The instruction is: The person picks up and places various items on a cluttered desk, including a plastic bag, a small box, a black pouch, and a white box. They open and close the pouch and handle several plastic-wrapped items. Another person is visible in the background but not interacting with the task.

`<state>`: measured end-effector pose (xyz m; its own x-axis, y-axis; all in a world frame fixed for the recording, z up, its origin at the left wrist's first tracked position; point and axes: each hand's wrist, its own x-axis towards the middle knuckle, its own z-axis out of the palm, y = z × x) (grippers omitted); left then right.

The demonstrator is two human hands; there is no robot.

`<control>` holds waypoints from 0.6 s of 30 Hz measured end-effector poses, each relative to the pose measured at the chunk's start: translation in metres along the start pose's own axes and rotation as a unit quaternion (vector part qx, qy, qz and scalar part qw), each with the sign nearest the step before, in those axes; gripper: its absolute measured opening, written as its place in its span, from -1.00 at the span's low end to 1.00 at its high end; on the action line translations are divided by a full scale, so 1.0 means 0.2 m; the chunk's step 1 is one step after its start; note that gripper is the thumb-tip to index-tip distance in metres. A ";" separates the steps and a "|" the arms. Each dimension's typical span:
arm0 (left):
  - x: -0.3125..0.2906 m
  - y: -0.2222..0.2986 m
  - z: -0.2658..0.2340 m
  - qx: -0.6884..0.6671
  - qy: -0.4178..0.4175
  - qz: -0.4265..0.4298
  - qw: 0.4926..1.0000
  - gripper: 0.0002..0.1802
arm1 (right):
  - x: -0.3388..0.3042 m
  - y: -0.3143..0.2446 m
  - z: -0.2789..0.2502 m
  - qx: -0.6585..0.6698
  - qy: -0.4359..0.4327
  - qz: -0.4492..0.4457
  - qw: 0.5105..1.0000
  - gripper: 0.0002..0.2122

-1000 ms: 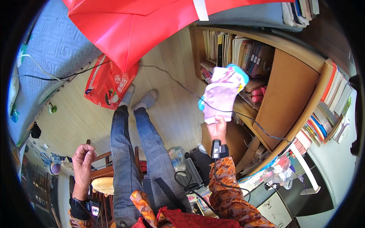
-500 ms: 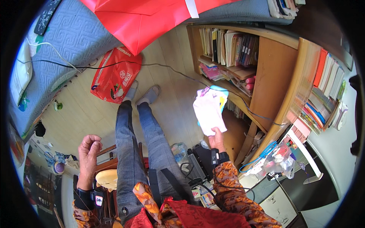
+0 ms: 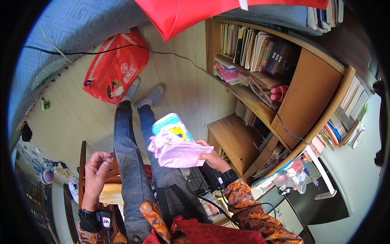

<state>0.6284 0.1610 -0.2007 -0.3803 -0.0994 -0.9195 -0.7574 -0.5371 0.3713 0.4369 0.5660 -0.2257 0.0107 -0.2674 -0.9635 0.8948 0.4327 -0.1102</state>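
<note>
A pink cloth [image 3: 178,153] is gripped at its right end between the thumb and fingers of the right hand [image 3: 215,159], just right of the centre of the frame. A flat light-blue and yellow item [image 3: 168,122] is partly covered by the cloth, above it; whether this is also grasped cannot be told. The fingers of the left hand [image 3: 97,171], at the lower left, are released and loosely curled. Both forearms are covered by orange patterned sleeves [image 3: 260,215]. Grey checked trousers [image 3: 132,148] are seen at the lower middle, with pale slippers [image 3: 153,96] above them. Just beside the slippers, toward the upper left, a red bag [image 3: 107,77] is crossed in view by a dark cable [image 3: 172,54]. At the upper right, books [image 3: 245,46] are shelved in a wooden bookcase [image 3: 315,87]
</note>
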 end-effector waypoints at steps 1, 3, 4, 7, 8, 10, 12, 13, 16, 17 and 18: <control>0.00 -0.01 0.00 0.003 -0.007 -0.009 1.000 -0.84 | 0.02 -0.04 0.05 -0.015 -0.029 0.010 0.999 -0.48; 0.02 -0.03 0.00 0.007 -0.028 -0.023 0.999 -0.77 | 0.06 -0.10 0.14 -0.071 -0.073 0.019 0.995 -0.48; 0.02 -0.03 0.00 0.007 -0.043 -0.027 0.999 -0.71 | 0.07 -0.13 0.18 -0.079 -0.089 0.031 0.992 -0.48; 0.04 -0.04 -0.01 -0.004 -0.090 -0.030 0.996 -0.44 | 0.08 -0.17 0.27 -0.075 -0.135 0.043 0.987 -0.46; 0.05 -0.04 0.00 -0.010 -0.104 -0.027 0.994 -0.33 | 0.09 -0.17 0.29 -0.083 -0.141 0.053 0.985 -0.45; 0.06 -0.04 0.00 0.009 -0.137 -0.039 0.990 -0.16 | 0.11 -0.16 0.33 -0.092 -0.172 0.049 0.980 -0.44; 0.06 -0.05 0.02 0.009 -0.163 -0.043 0.986 -0.09 | 0.13 -0.15 0.35 -0.109 -0.185 0.061 0.975 -0.42; 0.06 -0.05 0.05 0.000 -0.171 -0.039 0.984 -0.10 | 0.13 -0.14 0.35 -0.127 -0.189 0.064 0.972 -0.42; 0.04 -0.03 0.10 0.016 -0.156 -0.051 0.986 -0.19 | 0.12 -0.14 0.37 -0.147 -0.205 0.038 0.967 -0.43; 0.02 -0.01 0.11 -0.001 -0.156 -0.082 0.984 -0.23 | 0.10 -0.15 0.39 -0.154 -0.205 0.020 0.966 -0.43; 0.00 0.03 0.10 -0.015 -0.153 -0.112 0.982 -0.26 | 0.08 -0.16 0.40 -0.165 -0.204 0.001 0.965 -0.43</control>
<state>0.6133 0.1753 -0.1964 -0.3513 0.2776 -0.8942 -0.8255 -0.5425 0.1559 0.4449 0.4785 -0.2181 0.2466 -0.5537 -0.7953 0.7042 0.6662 -0.2455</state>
